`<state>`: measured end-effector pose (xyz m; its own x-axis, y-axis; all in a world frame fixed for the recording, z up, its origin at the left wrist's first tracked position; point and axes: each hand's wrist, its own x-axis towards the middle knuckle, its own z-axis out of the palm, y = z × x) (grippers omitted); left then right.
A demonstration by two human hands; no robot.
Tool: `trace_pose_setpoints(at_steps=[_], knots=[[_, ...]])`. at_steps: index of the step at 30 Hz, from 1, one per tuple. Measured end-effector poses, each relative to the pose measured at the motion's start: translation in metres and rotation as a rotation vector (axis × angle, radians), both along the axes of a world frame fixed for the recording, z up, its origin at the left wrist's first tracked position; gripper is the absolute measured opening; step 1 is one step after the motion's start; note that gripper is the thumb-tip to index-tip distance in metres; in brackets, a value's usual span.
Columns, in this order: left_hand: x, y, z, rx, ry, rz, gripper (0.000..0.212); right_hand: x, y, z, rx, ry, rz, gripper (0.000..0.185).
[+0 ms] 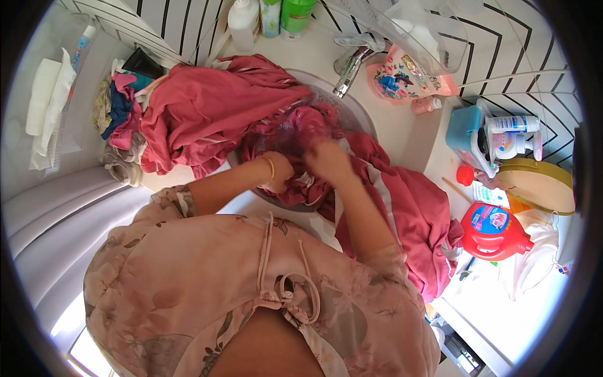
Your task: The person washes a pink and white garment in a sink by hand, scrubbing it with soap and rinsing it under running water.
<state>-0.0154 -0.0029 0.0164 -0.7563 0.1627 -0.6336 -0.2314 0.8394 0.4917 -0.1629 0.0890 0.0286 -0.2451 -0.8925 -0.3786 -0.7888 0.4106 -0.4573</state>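
Note:
A large reddish-pink garment (219, 106) with white stripes is heaped in and over a round washbasin (365, 118). Its wet part (306, 125) lies in the bowl among suds, while dry folds (412, 202) spread over the counter on both sides. My left hand (278, 172), with a gold bangle at the wrist, is closed on the cloth at the near side of the bowl. Close beside it, my right hand (327, 160) is curled around wet fabric and blurred by motion. The fingertips of both hands are hidden.
A chrome faucet (351, 70) hangs over the basin's far side. Bottles (245, 23) line the back. A printed refill pouch (400, 77), a blue container (464, 134) and a red detergent bottle (494, 231) stand or lie right. Small crumpled clothes (120, 110) lie left.

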Motion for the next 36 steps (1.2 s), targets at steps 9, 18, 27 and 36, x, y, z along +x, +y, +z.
trace_pose_setpoints(at_steps=[9, 18, 27, 36], knots=[[-0.013, -0.006, -0.019, 0.192, 0.111, 0.206, 0.042, -0.128, -0.013, -0.189, 0.005, -0.210, -0.497, 0.073], [-0.073, -0.055, -0.058, 0.443, 0.997, 0.853, 0.030, -0.107, -0.015, -0.153, -0.094, -0.743, -0.500, 0.061], [-0.090, -0.103, -0.068, 0.206, 0.728, 0.657, 0.044, 0.009, 0.042, 0.015, -0.478, 0.011, -0.187, 0.020], [-0.088, -0.094, 0.007, 0.033, 0.916, 0.353, 0.063, 0.009, 0.049, 0.147, -0.471, -0.141, -0.120, 0.020]])
